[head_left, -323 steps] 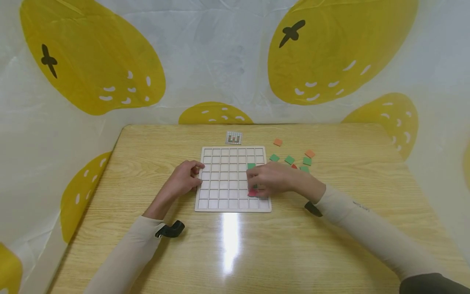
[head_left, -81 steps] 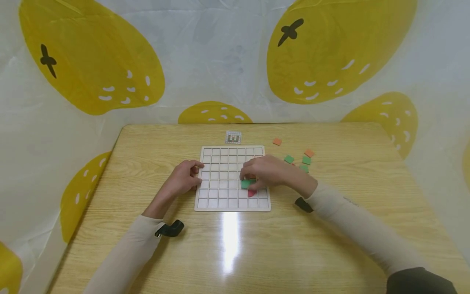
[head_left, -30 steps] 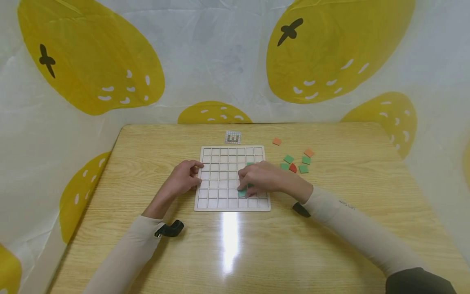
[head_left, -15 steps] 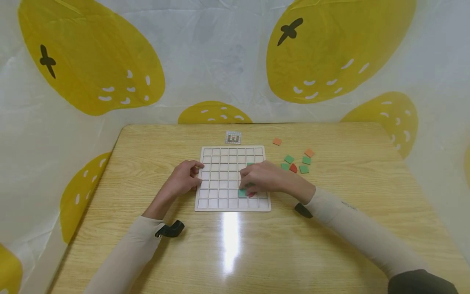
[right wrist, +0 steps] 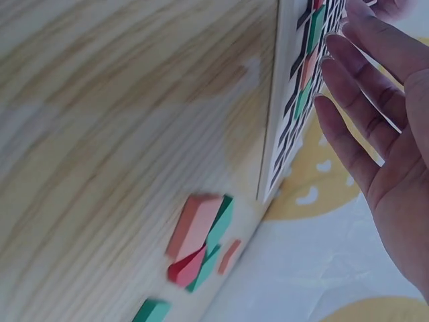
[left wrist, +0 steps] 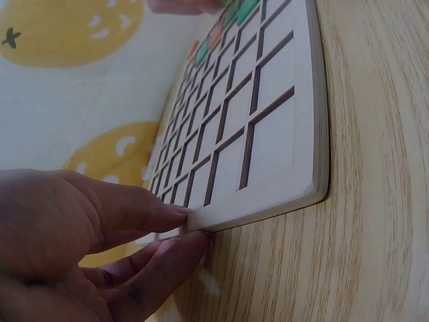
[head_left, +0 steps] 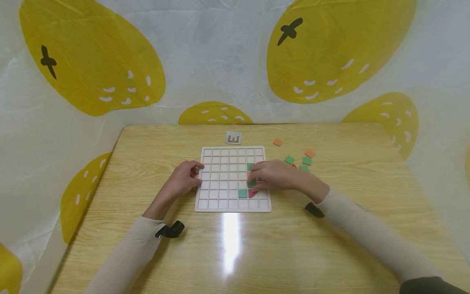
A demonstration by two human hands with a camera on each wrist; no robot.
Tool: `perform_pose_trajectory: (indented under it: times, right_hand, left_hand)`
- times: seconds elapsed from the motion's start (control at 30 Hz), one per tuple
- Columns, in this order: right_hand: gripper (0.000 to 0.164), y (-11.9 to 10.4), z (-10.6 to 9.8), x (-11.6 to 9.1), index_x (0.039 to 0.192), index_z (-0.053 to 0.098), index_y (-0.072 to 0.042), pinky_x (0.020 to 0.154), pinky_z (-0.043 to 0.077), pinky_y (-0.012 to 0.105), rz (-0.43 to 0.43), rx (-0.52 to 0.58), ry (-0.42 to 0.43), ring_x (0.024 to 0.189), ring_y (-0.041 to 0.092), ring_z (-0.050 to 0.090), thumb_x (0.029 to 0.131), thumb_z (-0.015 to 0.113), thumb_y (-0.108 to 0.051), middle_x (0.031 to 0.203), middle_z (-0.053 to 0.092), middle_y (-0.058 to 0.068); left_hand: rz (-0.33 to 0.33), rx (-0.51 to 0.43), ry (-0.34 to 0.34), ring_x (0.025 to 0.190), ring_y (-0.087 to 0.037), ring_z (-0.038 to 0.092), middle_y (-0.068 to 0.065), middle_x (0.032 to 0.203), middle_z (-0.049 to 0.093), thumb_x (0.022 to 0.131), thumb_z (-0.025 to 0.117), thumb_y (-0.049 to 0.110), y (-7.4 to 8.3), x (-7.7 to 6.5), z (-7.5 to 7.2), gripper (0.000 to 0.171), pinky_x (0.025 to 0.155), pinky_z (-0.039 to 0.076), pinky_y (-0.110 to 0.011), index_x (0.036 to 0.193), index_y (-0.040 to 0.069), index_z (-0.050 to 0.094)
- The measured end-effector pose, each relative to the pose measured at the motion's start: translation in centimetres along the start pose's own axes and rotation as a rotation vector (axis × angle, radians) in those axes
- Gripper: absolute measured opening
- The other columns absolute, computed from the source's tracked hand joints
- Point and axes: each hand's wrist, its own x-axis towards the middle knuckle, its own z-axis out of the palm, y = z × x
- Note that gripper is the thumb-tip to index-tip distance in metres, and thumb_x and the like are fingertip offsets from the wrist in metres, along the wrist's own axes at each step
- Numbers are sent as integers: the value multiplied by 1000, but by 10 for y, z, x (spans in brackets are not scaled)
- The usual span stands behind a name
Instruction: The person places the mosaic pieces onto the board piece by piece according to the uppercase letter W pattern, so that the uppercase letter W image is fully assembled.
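Two hands at the gridded board [head_left: 224,176] on our surface [head_left: 345,167]
We see the left hand [head_left: 180,178], thumb and finger parted, touching the board's left edge; the right hand [head_left: 277,174] is over its right side, fingers extended, holding nothing; a green tile [head_left: 243,193] lies just left of a red piece [head_left: 251,194]; loose tiles [head_left: 289,159] lie beyond.

The left hand [head_left: 183,178] touches a gridded board [head_left: 224,176], the right hand [head_left: 277,174] hovers over it.
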Motion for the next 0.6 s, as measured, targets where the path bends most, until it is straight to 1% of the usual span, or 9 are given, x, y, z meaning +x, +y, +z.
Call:
perform_pose_trajectory:
  times: [0.13,0.23,0.33,0.4,0.47,0.6]
  right_hand:
    - [20,5,-1,-10,110,76,-13,78,55,30,27,4,-13,92,12,63,91,77,-19,101,70,-4]
    - [23,9,-4,-16,114,75,-13,82,55,33,70,19,-39,95,15,63,93,75,-22,102,70,-3]
    - [25,14,-8,-24,116,74,-13,88,56,38,124,16,-55,103,18,65,94,73,-23,108,71,-2]
    - [26,18,-11,-30,117,74,-13,90,56,42,155,12,-52,109,21,66,93,73,-23,112,71,-1]
    - [26,21,-13,-35,117,74,-14,88,57,43,190,9,-42,108,21,66,93,74,-24,115,71,-1]
    - [27,27,-19,-44,116,75,-14,84,56,39,225,25,-9,97,17,65,91,76,-25,111,71,-1]
  left_hand:
    - [-3,-2,-2,90,-27,52,-17,109,52,86,69,-7,0,0,0,46,61,50,-29,132,0,61]
    - [-10,-4,-3,90,-27,52,-18,109,52,86,69,-8,0,1,0,47,61,51,-30,132,0,61]
    - [-10,-4,-3,89,-27,53,-18,108,52,86,70,-8,0,1,-1,47,61,51,-30,132,-1,61]
    - [2,1,-4,89,-27,53,-18,108,52,86,69,-8,0,1,-1,46,60,51,-29,131,-1,61]
    - [16,1,-6,89,-27,53,-19,107,52,86,68,-8,-1,1,-1,46,60,51,-30,131,-2,61]
    - [37,0,-9,89,-27,52,-19,107,52,85,67,-9,-3,2,-2,46,60,51,-29,130,-4,61]
